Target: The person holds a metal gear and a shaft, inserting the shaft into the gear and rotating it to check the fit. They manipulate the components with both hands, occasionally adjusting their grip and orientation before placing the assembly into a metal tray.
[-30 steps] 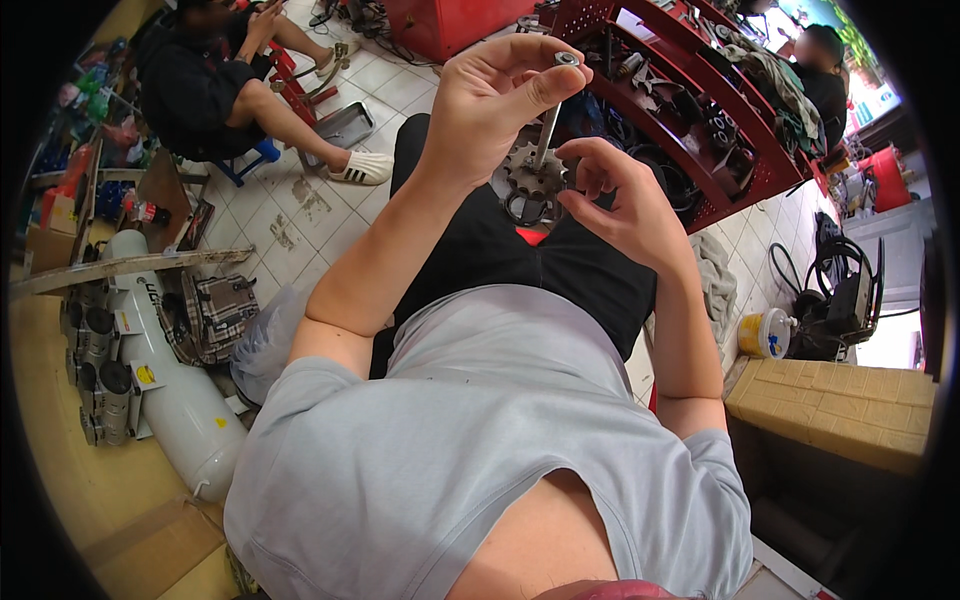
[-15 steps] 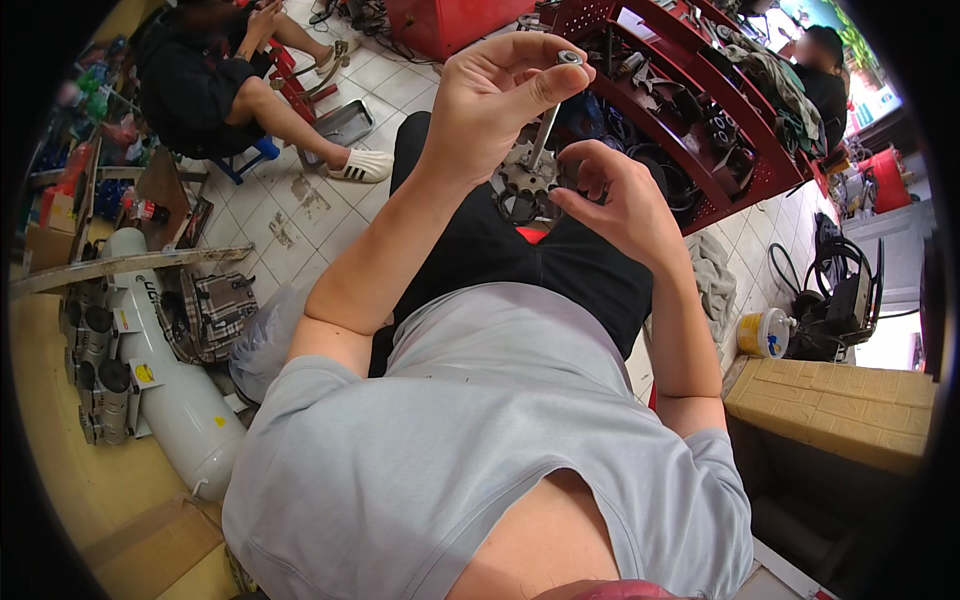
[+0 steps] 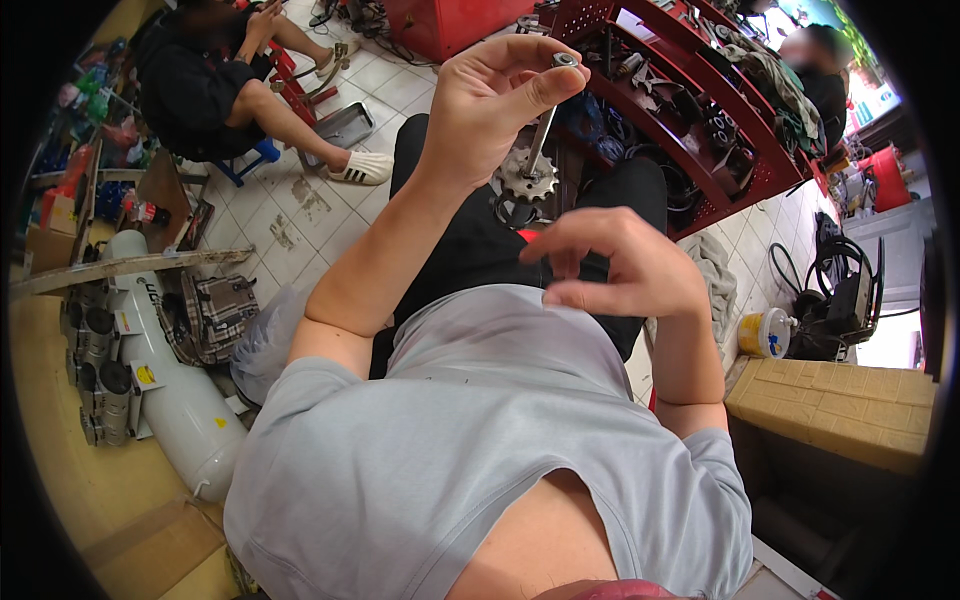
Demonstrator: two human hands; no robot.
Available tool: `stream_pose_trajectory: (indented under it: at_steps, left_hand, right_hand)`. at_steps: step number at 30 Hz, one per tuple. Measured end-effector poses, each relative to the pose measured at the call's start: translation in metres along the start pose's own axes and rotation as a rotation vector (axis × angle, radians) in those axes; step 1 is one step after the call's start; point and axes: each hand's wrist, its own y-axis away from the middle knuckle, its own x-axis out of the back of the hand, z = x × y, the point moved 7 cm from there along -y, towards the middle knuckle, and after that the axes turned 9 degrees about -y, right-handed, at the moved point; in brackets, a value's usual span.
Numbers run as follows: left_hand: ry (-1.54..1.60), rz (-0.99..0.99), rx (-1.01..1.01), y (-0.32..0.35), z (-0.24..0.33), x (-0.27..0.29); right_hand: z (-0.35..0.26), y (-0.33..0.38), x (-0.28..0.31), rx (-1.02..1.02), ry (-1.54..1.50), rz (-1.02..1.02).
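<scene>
My left hand (image 3: 500, 100) is raised above my knees, thumb and fingers closed round the round top end of a steel shaft (image 3: 543, 135). The shaft slants down from the hand to the middle of a toothed metal wheel (image 3: 526, 180), which shows between my knees. Below this wheel a darker ring-shaped part (image 3: 515, 212) is partly visible; what supports it is hidden. My right hand (image 3: 625, 262) hovers over my lap, apart from the shaft and wheel. Its fingers are curved and somewhat blurred, the thumb stands away from them, and nothing shows between.
Ahead to the right stands a red metal rack (image 3: 690, 170) loaded with dark parts and cables. A person (image 3: 190, 85) sits at the far left beside a grey tray (image 3: 345, 125). A white cylinder (image 3: 180, 390) lies at left; a cardboard box (image 3: 830, 405) sits at right.
My right hand has drawn back from beside the toothed wheel toward my lap, leaving the wheel in fuller view. My left hand has shifted very slightly left, still holding the shaft.
</scene>
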Motion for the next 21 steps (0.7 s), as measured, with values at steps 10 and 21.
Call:
stream_pose_trajectory:
  at_steps: [10, 21]
  left_hand:
    - [-0.021, -0.004, 0.006, 0.0, -0.001, -0.001]
    - [-0.03, -0.006, 0.025, 0.0, 0.002, -0.002]
  right_hand:
    - [0.027, -0.002, 0.042, -0.2, 0.406, 0.496]
    - [0.034, -0.007, 0.037, -0.213, 0.414, 0.486]
